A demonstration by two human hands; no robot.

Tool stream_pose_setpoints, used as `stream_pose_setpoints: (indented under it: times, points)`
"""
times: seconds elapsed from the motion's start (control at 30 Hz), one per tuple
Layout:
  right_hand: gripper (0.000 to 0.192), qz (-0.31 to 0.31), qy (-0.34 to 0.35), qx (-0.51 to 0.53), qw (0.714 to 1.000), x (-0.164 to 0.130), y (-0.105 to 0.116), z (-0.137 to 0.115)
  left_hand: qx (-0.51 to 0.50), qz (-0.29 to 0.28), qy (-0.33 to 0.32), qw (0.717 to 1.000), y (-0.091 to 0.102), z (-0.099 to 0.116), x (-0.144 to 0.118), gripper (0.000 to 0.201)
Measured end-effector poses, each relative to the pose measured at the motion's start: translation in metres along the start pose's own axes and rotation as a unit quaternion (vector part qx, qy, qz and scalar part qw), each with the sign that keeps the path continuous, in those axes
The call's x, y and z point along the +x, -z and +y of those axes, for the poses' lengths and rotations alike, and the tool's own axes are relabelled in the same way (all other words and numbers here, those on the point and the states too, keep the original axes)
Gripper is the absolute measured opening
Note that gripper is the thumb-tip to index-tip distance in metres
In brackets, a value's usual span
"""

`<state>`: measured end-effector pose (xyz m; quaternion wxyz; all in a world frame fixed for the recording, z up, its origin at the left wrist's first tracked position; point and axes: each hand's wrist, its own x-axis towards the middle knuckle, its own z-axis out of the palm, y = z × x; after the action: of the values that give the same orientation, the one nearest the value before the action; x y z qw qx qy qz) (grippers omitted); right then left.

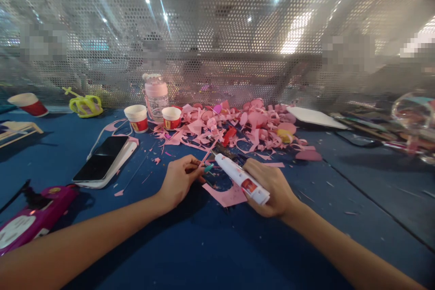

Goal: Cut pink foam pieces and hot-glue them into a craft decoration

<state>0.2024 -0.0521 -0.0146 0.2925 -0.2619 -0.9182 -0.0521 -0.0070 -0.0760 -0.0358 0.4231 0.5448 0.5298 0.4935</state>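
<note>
- The right hand (275,190) grips a white glue tube (242,178) over pink paper (227,196).
- The left hand (179,177) pinches a thin pink stick (208,153) on the blue counter (204,244).

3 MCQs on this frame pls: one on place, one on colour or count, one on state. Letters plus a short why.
1. Where does the phone lie?
A. left of the left hand
B. under the pink scraps
C. right of the right hand

2. How many paper cups stand beside the pink bottle?
A. none
B. two
C. five

3. What is the state of the right hand?
A. flat and open on the table
B. closed round a white tube
C. out of view

Key:
1 A, the phone sits on the blue table, well left of the left hand.
2 B, one cup and another cup stand at the bottle's foot.
3 B, the fingers wrap the tube, its tip pointing toward the left hand.
</note>
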Motion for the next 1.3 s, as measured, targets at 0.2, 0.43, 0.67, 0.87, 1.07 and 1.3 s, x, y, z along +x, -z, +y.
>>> stream_pose_setpoints:
  times: [0.2, 0.43, 0.67, 0.87, 1.07, 1.3]
  points:
    - [0.010, -0.018, 0.009, 0.007, 1.000, 0.0031, 0.0043, -0.0028, 0.017, -0.001, -0.013, 1.000, 0.0005, -0.0015, 0.0004, 0.008]
    - [0.010, -0.029, 0.009, 0.016, 0.999, 0.0022, 0.0042, -0.0032, 0.012, -0.001, -0.003, 1.000, 0.0008, 0.0001, 0.0002, 0.009]
    - [0.008, -0.004, 0.009, -0.002, 1.000, 0.0023, 0.0038, -0.0020, -0.001, -0.007, 0.000, 1.000, 0.0007, 0.0008, 0.0002, 0.008]
    - [0.009, 0.007, 0.022, -0.005, 1.000, 0.0034, 0.0045, -0.0019, 0.006, -0.008, -0.008, 1.000, 0.0006, -0.0002, 0.0003, 0.007]
    - [0.007, 0.012, 0.012, 0.002, 1.000, 0.0032, 0.0048, -0.0017, 0.009, -0.012, -0.018, 1.000, 0.0011, -0.0013, 0.0008, 0.007]
    - [0.006, 0.029, 0.023, -0.023, 0.999, 0.0031, 0.0060, -0.0009, -0.001, -0.020, -0.022, 1.000, 0.0015, -0.0045, 0.0011, 0.010]
